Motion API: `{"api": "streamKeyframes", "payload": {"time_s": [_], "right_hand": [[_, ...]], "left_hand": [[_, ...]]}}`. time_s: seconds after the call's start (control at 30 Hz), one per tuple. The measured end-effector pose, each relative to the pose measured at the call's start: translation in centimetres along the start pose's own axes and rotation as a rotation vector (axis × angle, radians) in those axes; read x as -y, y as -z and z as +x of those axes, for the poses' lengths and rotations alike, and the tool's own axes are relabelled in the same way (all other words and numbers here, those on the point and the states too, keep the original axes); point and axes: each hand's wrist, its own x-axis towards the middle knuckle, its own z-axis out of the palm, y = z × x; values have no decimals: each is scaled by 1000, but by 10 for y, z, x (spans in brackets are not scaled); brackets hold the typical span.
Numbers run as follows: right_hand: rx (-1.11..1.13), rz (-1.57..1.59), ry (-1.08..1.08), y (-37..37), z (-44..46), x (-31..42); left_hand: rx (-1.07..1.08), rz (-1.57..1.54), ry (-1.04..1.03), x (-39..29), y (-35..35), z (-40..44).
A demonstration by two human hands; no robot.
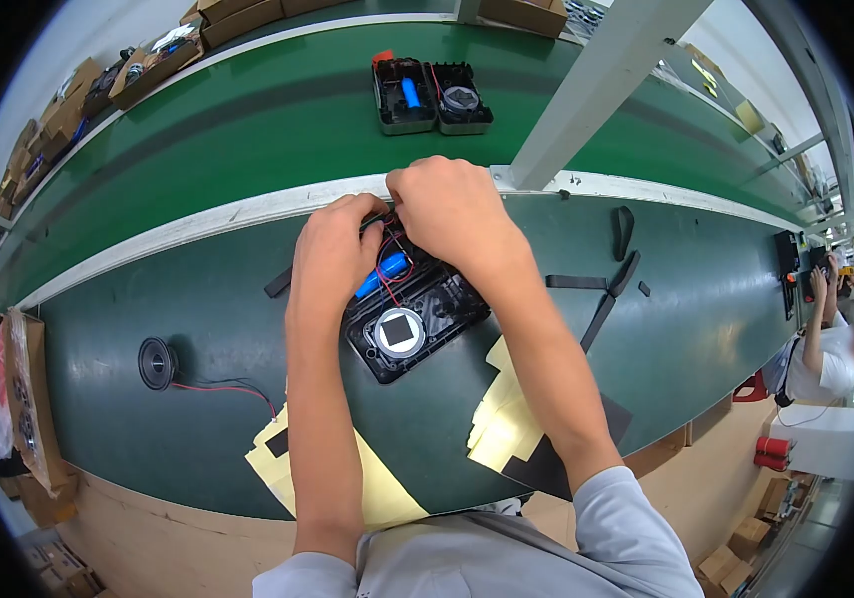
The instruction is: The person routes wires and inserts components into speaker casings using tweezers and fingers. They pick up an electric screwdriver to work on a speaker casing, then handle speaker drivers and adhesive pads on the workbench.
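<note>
An opened black plastic speaker case (462, 299) lies on the green bench in front of me. Inside its near half sits a round speaker (399, 332) with a black square on its silver back. A blue cylindrical battery (384, 273) and thin red and black wires (388, 289) show between my arms. My left hand (339, 239) is closed at the far left part of the case, thumb and fingers pinched together. Curled beside it, my right hand (452, 211) covers the far part. What either hand pinches is hidden by the fingers.
A loose speaker (157, 364) with wires lies left. Yellow adhesive sheets (502, 419) are near my forearms, black strips (608, 287) to the right. Another opened case (407, 110) sits on the far green surface, behind a white rail and metal post (606, 85). A person (826, 354) works at far right.
</note>
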Motion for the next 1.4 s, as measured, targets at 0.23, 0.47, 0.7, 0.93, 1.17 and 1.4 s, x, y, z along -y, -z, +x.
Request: {"api": "streamKeyframes", "payload": {"time_s": [0.23,0.47,0.7,0.93,1.17,1.4], "right_hand": [[70,210,-45,41,-5,-6],[104,206,-19,32,-2,-14],[106,223,-23,21,0,-16],[101,226,-13,18,2,-19],[111,248,-5,20,2,-19],[52,277,-3,15,3,-23]], "left_hand": [[-26,27,92,-4,-7,2],[-30,67,88,-4,-7,1],[-48,43,101,-5,-6,0],[-33,18,99,-4,-6,1],[-18,-4,87,-4,-5,1],[-2,19,67,-3,-3,1]]}}
